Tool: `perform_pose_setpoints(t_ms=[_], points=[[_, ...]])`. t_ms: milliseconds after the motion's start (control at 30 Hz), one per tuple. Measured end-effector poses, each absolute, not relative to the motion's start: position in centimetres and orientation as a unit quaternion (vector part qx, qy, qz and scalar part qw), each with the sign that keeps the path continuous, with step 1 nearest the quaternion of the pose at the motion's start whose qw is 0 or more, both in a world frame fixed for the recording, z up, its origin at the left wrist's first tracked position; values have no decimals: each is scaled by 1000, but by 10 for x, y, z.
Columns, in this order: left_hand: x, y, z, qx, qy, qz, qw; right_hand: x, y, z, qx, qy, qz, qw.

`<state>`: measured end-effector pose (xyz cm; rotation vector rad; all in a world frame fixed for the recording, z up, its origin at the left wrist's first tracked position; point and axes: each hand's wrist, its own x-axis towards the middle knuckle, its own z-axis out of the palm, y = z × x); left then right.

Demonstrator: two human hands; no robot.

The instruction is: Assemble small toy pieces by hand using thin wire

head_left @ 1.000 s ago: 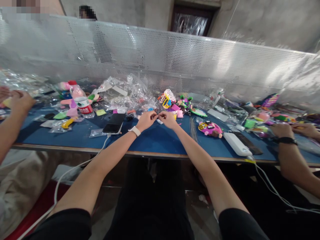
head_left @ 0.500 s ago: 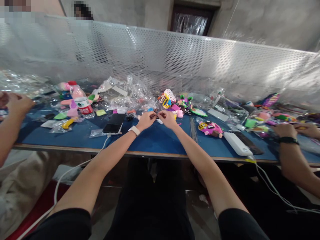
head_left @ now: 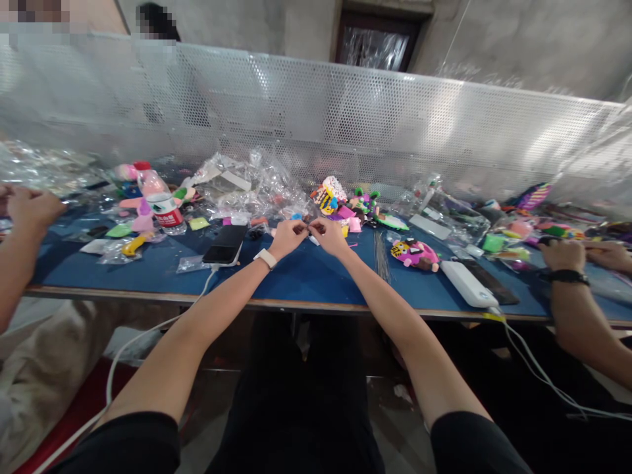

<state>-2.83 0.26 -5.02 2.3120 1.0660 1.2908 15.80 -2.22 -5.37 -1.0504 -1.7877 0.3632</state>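
My left hand (head_left: 289, 238), with a white band at its wrist, is closed in a pinch above the blue tabletop (head_left: 306, 283). Facing it, my right hand (head_left: 330, 237) is pinched too, and the fingertips of both almost meet. Whatever lies between them is too small to make out. Just behind my hands are colourful clay figures (head_left: 330, 196) in yellow, black, white and pink, with pink clay pieces (head_left: 348, 217) beside them. A phone (head_left: 226, 245) on a white power bank lies left of my left hand. Thin wires (head_left: 382, 257) lie right of my right hand.
A water bottle (head_left: 162, 204) stands at left, near a heap of clear plastic bags (head_left: 251, 181). To the right are a pink and yellow clay figure (head_left: 415, 254) and a white power bank (head_left: 467, 284). Co-workers' hands (head_left: 34, 205) work at both sides. A perforated metal panel (head_left: 296, 105) runs behind.
My hands stay pinched together in nearly the same spot, with only slight finger movement. The co-workers' hands at left and right have shifted a little.
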Motion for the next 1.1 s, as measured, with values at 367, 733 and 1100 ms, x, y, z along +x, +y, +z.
perform_pose_setpoints(t_ms=[367,733,1100], points=[[-28,0,-47,803,369,446,145,159,-20,-55,-422,-736,157,505],[-27,-1,-47,808,373,437,131,162,-22,-54,-439,-752,113,479],[-26,-2,-47,813,379,426,120,163,-18,-56,-450,-752,96,473]])
